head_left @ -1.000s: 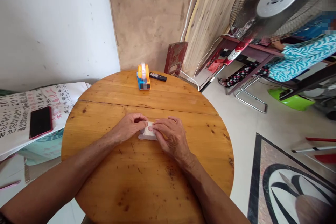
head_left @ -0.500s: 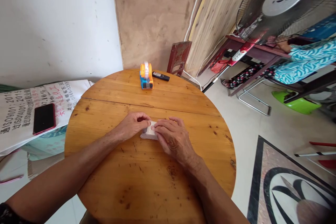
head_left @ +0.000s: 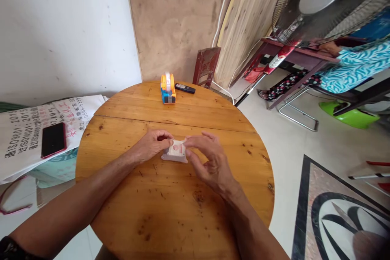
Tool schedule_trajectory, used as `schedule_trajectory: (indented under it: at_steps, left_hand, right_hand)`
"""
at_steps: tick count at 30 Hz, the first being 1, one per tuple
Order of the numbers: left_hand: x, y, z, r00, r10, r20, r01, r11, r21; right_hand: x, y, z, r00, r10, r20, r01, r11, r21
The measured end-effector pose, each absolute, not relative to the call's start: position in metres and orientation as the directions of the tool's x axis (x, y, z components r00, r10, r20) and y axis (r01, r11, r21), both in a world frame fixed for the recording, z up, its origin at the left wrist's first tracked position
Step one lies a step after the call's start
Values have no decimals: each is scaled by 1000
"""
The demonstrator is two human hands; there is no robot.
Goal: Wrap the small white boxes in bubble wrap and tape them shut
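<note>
A small white packet [head_left: 176, 150] with a reddish print lies on the round wooden table [head_left: 170, 211], near its middle. My left hand [head_left: 154, 144] pinches the packet's left edge with curled fingers. My right hand [head_left: 209, 160] is raised a little at the packet's right side; thumb and forefinger pinch its upper right corner and the other fingers are spread. An orange and blue tape dispenser [head_left: 167, 88] stands at the table's far edge, with a dark remote-like stick [head_left: 185, 88] just right of it.
A black phone [head_left: 53, 139] lies on printed sacks [head_left: 27, 134] to the left of the table. A red chair [head_left: 206, 66] stands behind it. At the right are a large fan [head_left: 329, 0], a dark bench [head_left: 298, 59] and a person in a turquoise patterned garment [head_left: 356, 69].
My right hand has lifted off the packet, and its fingers have spread, now holding only the corner. The printed face of the packet shows. The camera shifted slightly.
</note>
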State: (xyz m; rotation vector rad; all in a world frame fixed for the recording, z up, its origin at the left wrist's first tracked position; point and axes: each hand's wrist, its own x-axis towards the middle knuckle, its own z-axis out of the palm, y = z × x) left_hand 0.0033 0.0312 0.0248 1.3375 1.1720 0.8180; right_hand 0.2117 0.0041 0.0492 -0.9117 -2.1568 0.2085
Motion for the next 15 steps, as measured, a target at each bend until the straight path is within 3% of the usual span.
schedule_trajectory:
  at_steps: [2, 9, 15]
  left_hand:
    - [4, 32, 24, 273, 946, -172, 163, 131, 978]
    - [6, 33, 18, 243, 961, -131, 98, 110, 989]
    - [5, 30, 24, 311, 944, -111, 122, 76, 990]
  right_hand:
    - [217, 9, 50, -386, 706, 594, 576, 687, -442]
    - [214, 12, 45, -530, 707, 469, 571, 706, -419]
    - [223, 14, 45, -503, 769, 395, 599, 639, -482]
